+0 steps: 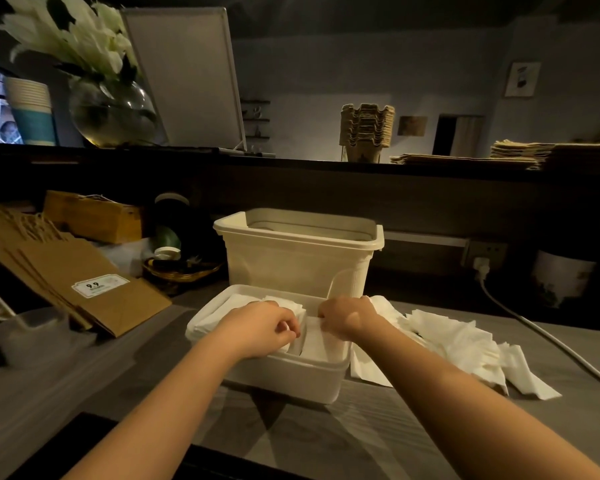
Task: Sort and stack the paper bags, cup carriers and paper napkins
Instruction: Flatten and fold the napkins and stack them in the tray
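A tall cream bin (pixel 298 251) stood upright just behind the low white tub (pixel 291 372), blocking the far side of it. A white cable (pixel 534 327) ran along the counter (pixel 84 386) at the right edge, past a loose heap of paper napkins (pixel 458 337) that lay beside the tub, some touching its right wall. To the left, flat brown paper bags (pixel 84 282) leaned in a slanted pile, their long sides running away from the camera toward the upper left, one bearing a white sticker (pixel 99 285). On the raised shelf behind sat a stack of cup carriers (pixel 367 128), upright, and more flat bags (pixel 520 152) lying level.

Inside the tub, white napkins stood on edge, packed against the left wall with their flat faces turned sideways. The left hand (pixel 260 329) was curled over them, fingers bent together and pinching the top edges. The right hand (pixel 347 318) was likewise curled, fingers closed on napkins at the tub's right side.
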`<action>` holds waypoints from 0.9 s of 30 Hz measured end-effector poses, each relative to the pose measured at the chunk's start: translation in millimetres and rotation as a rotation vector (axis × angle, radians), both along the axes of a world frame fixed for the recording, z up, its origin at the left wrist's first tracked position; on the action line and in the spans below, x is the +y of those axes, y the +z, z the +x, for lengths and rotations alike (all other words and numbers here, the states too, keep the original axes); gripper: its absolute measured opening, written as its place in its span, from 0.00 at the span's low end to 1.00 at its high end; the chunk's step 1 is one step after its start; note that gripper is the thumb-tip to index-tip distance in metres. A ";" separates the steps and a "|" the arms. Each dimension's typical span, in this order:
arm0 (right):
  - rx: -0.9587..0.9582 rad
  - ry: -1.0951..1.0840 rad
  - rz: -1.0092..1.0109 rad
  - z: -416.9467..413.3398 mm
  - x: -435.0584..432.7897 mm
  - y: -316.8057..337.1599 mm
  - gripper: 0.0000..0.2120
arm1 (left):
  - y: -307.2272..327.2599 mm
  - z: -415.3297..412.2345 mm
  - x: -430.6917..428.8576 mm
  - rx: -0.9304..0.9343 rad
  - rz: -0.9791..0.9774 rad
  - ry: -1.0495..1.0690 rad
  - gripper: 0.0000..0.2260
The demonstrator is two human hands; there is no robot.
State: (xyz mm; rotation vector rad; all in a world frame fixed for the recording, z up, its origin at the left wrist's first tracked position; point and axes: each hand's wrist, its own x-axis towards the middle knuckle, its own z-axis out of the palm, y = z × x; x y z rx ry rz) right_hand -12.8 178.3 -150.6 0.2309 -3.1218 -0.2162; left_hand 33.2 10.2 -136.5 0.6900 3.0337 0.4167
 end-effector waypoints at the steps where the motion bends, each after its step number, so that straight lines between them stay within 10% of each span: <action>1: 0.010 0.001 -0.007 -0.3 0.7 -0.4 0.14 | -0.3 -0.2 0.3 0.004 0.005 0.000 0.10; 14: 0.055 0.056 -0.063 9.5 -3.5 4.6 0.12 | 0.6 -6.5 2.6 -0.021 -0.049 -0.022 0.08; 27: 0.560 0.017 -0.359 73.0 124.9 3.1 0.16 | 2.0 14.4 113.8 0.115 0.244 -0.286 0.06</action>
